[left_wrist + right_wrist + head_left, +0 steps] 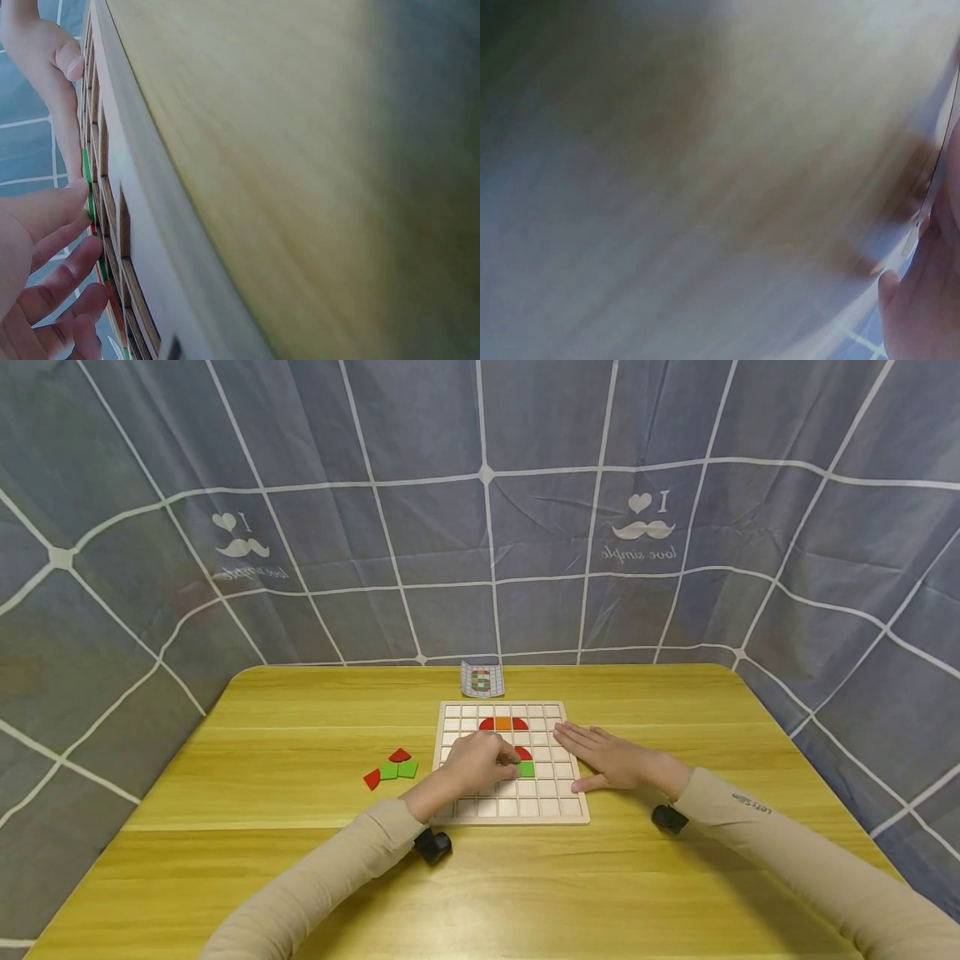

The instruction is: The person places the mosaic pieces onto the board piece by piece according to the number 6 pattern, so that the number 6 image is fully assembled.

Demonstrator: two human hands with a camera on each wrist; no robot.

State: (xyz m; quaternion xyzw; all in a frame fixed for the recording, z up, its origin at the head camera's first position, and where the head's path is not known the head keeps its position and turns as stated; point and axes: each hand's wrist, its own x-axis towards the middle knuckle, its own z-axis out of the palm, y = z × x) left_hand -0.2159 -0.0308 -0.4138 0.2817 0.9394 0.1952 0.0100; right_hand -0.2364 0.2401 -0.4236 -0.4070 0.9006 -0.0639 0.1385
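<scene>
A pale wooden grid board lies on the table, with red, orange and green tiles set in its cells. Over its middle, my left hand has thumb and forefinger pinched at a green tile; the palm hides cells below it. Just right of those fingertips is a green square, with a red quarter-round tile behind it. An orange square sits between two red pieces in a farther row. My right hand rests flat with fingers extended on the board's right edge.
Left of the board lie loose tiles: two red quarter-rounds and two green squares. A small pattern card lies behind the board. A grey checked curtain hangs round the table's far side. Each wrist wears a black camera.
</scene>
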